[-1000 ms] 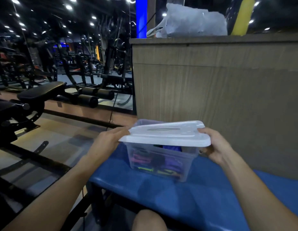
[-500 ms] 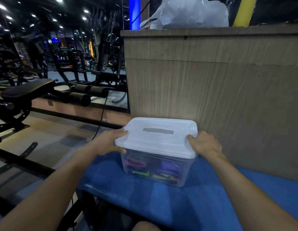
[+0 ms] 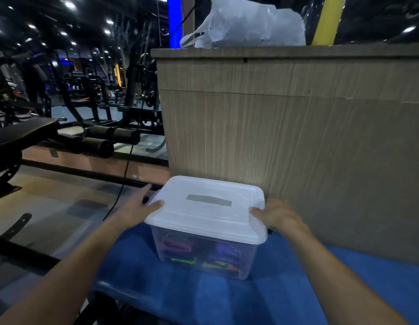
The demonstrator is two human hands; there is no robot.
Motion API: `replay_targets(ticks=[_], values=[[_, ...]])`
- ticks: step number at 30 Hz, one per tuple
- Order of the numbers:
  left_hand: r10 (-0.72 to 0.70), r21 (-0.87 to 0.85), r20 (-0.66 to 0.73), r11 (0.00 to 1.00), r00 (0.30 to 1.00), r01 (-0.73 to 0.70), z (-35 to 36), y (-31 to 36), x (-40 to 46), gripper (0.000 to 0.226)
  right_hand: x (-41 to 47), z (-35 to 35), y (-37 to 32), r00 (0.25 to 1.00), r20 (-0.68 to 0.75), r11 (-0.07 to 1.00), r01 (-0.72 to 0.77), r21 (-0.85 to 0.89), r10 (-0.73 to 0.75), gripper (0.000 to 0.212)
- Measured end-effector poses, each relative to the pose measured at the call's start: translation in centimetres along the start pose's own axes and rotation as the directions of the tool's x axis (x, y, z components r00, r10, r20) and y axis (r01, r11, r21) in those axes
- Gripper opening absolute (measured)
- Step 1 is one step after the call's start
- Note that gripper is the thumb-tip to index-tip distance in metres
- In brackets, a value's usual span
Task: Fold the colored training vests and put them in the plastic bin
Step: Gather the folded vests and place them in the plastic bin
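From the head view, the plastic bin [image 3: 201,252] stood on the blue counter [image 3: 286,296], close in front of a wooden cabinet [image 3: 297,137], with its white lid [image 3: 207,209] lying flat on top and the colored training vests [image 3: 199,254] showing pink, purple and green through its clear wall. The left hand [image 3: 135,208] pressed against the lid's left edge with its thumb on the rim, and the right hand [image 3: 277,215] gripped the lid's right edge with its fingers curled over it. A white plastic bag [image 3: 250,24] sat on the cabinet above the bin.
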State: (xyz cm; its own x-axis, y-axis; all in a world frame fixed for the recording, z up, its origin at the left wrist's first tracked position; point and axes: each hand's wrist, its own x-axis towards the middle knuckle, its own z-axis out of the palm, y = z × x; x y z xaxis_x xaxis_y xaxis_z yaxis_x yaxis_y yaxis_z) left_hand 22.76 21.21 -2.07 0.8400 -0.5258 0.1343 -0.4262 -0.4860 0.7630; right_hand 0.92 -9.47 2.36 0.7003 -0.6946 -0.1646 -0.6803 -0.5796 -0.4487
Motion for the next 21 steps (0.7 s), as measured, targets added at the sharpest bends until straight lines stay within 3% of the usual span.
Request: replay_targets(ticks=[2, 3, 4, 6, 13, 19, 21], values=[[-0.225, -0.348, 0.122, 0.903, 0.967, 0.254, 0.3, -0.2, 0.1, 0.080, 0.1, 0.5, 0.9, 0.995, 0.089, 0.935, -0.081, 0.345, 0.053, 0.041], [-0.265, -0.465, 0.169, 0.828, 0.949, 0.314, 0.7, -0.3, -0.2, 0.072, -0.1, 0.7, 1.2, 0.988, 0.135, 0.866, -0.130, 0.483, 0.073, 0.038], [-0.279, -0.539, 0.189, 0.772, 0.941, 0.337, 1.0, 0.1, -0.6, 0.060, -0.3, 1.0, 1.4, 0.988, 0.133, 0.811, -0.137, 0.568, 0.074, 0.035], [-0.296, -0.573, 0.153, 0.750, 0.943, 0.329, 1.7, 1.0, -1.2, 0.045, -0.4, 1.6, 1.9, 0.996, 0.064, 0.775, -0.084, 0.626, 0.056, 0.031], [-0.150, -0.416, 0.153, 0.887, 0.977, 0.202, 5.9, 5.8, -3.8, 0.024, -2.8, -2.0, 7.3, 0.997, 0.026, 0.841, -0.079, 0.535, 0.077, 0.025], [0.045, -0.212, 0.196, 0.977, 0.979, -0.003, 13.2, 11.3, -5.5, 0.030, -6.7, -6.4, 16.7, 0.965, -0.041, 0.845, -0.207, 0.492, 0.261, 0.032], [0.094, -0.099, 0.190, 0.992, 0.977, -0.076, 15.0, 12.6, -5.8, 0.026, -7.7, -6.9, 18.4, 0.951, -0.107, 0.900, -0.232, 0.368, 0.289, 0.032]])
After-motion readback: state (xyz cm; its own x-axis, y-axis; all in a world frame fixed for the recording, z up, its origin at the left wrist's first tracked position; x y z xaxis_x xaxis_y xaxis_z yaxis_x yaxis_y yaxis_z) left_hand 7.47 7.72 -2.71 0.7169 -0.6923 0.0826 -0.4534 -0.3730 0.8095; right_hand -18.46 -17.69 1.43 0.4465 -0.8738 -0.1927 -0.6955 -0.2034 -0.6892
